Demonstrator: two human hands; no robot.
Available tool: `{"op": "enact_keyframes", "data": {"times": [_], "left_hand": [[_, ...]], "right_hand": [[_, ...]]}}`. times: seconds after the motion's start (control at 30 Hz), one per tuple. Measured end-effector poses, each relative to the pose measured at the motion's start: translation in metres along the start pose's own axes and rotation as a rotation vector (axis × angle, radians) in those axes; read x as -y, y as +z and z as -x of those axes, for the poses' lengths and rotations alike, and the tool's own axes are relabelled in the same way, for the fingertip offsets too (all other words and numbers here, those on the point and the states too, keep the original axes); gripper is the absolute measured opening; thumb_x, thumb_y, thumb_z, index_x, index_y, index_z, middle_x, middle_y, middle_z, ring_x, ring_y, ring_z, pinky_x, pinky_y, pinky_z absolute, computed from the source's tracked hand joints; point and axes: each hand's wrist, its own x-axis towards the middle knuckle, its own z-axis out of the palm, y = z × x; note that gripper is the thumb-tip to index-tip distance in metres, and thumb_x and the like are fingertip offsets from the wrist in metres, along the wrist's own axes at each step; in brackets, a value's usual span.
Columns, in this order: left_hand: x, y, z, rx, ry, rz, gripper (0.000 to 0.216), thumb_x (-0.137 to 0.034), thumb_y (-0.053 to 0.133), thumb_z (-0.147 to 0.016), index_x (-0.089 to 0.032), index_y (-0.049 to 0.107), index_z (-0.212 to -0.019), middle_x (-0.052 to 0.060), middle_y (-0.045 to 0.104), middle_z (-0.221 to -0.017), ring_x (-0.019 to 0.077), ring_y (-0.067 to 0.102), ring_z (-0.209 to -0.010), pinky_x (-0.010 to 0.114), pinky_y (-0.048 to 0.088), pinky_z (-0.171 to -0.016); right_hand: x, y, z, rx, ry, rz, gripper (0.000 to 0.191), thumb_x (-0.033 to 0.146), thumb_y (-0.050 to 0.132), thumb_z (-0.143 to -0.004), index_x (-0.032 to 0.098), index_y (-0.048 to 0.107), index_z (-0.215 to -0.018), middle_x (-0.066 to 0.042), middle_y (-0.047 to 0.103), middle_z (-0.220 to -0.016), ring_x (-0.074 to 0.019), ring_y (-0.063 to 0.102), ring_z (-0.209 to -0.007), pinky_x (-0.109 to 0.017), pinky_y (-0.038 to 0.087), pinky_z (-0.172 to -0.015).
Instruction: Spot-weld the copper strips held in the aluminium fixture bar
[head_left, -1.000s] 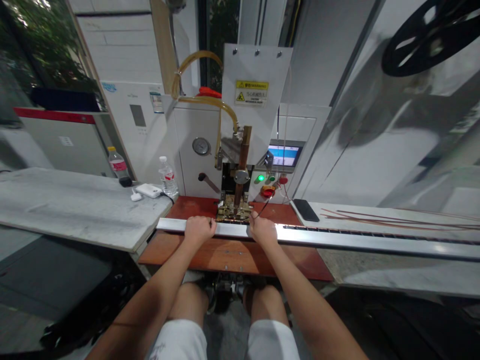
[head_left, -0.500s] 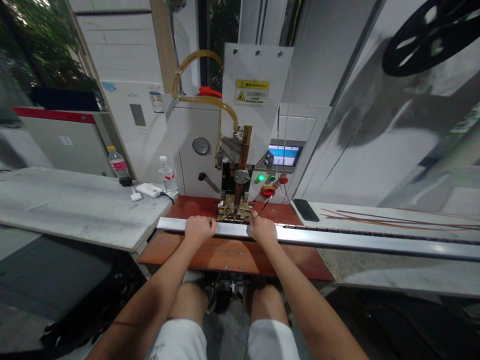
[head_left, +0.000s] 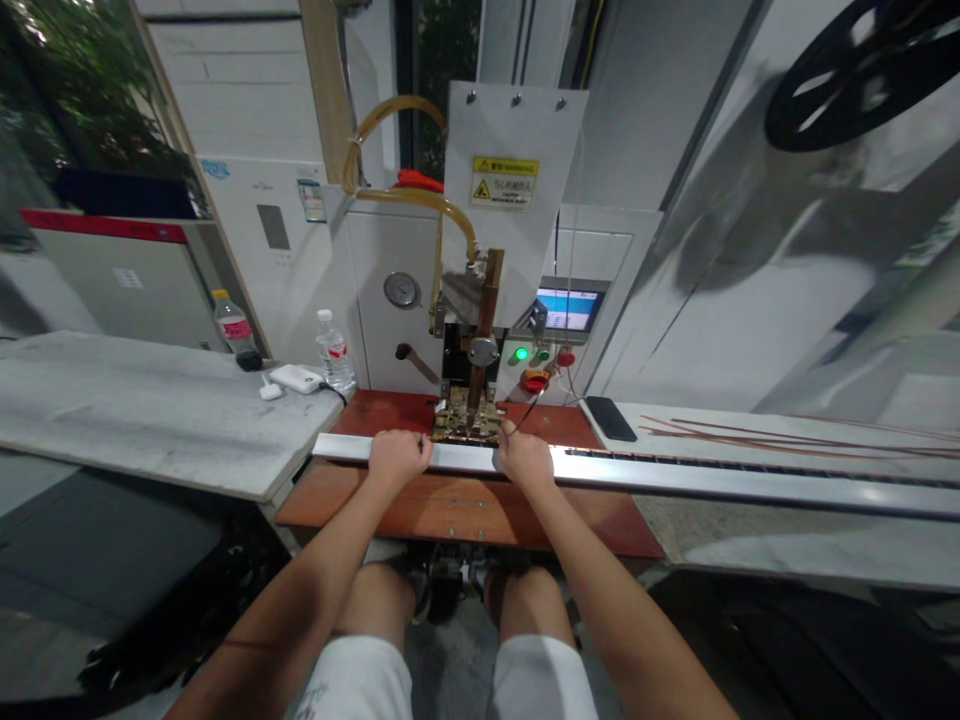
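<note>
A long silvery metal bar lies across the reddish-brown wooden board and runs far off to the right. My left hand is closed over the bar near its left end. My right hand grips the bar a little right of the machine's middle, its thumb and fingertips on the far side. Between and just beyond my hands sits the brass-coloured fixture of a white press-like machine, with a copper-coloured upright electrode coming down to it. My fingertips are partly hidden behind the bar.
Left of the machine, a white table carries a cola bottle, a clear bottle and a white power bank. At right lie a phone and thin copper-coloured rods. Lit buttons and a screen face me.
</note>
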Motion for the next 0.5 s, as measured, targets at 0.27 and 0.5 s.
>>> {"op": "enact_keyframes", "data": {"times": [0.27,0.5], "left_hand": [[-0.0011,-0.0004,-0.0008,-0.015,0.011,-0.036,0.057,-0.041,0.026,-0.086,-0.013,0.074,-0.076,0.016,0.07,-0.076,0.0268,0.065,-0.076,0.037,0.042,-0.07],[-0.0025,0.0004,-0.0015,-0.001,-0.002,-0.017,0.057,-0.042,0.026,-0.086,-0.014,0.074,-0.077,0.015,0.07,-0.077,0.0255,0.065,-0.077,0.036,0.042,-0.072]], "right_hand": [[-0.0009,-0.001,-0.0005,0.005,-0.005,-0.005,0.04,0.037,0.022,-0.096,0.02,0.049,-0.119,-0.011,0.068,-0.084,-0.0217,0.066,-0.081,-0.03,0.044,-0.071],[-0.0029,0.0009,-0.0015,-0.001,-0.004,-0.004,0.039,0.037,0.022,-0.096,0.02,0.051,-0.114,-0.01,0.068,-0.082,-0.0214,0.066,-0.081,-0.029,0.044,-0.07]]}}
